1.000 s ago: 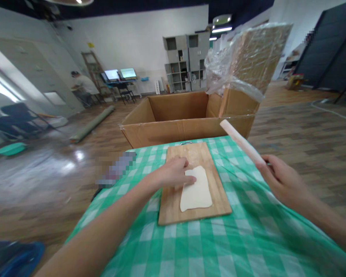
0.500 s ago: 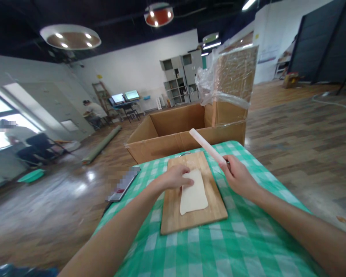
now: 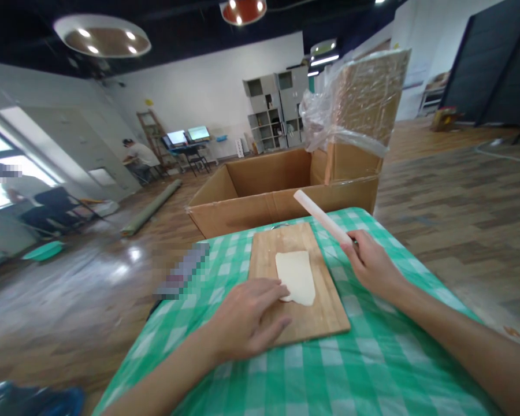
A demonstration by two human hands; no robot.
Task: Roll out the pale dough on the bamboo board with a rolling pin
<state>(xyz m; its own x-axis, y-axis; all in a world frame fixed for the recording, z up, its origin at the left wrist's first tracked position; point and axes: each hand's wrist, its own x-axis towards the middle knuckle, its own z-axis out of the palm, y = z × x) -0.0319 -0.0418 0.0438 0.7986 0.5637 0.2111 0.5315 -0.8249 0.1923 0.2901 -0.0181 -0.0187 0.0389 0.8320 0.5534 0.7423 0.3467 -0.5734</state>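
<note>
A flat, pale sheet of dough (image 3: 299, 274) lies on a wooden cutting board (image 3: 329, 315). My left hand (image 3: 251, 315) rests at the dough's near left edge, fingertips on or just over it, thumb apart from the fingers. Nothing shows in its grasp. Off the board's right side, my right hand (image 3: 370, 260) is wrapped round one end of a light-coloured rolling pin (image 3: 323, 216). The pin points up and away to the left, held above the tablecloth and clear of the dough.
A green and white checked tablecloth (image 3: 390, 346) covers the table. Beyond its far edge stands a large open cardboard box (image 3: 229, 214), partly wrapped in plastic. A blurred flat object (image 3: 184, 271) lies at the table's left edge. Two people sit farther off at the left.
My left hand has drawn back toward me, from the dough's far left part to its near left edge, and its fingers have spread. The dough's far edge is now uncovered. My right hand still holds the rolling pin.
</note>
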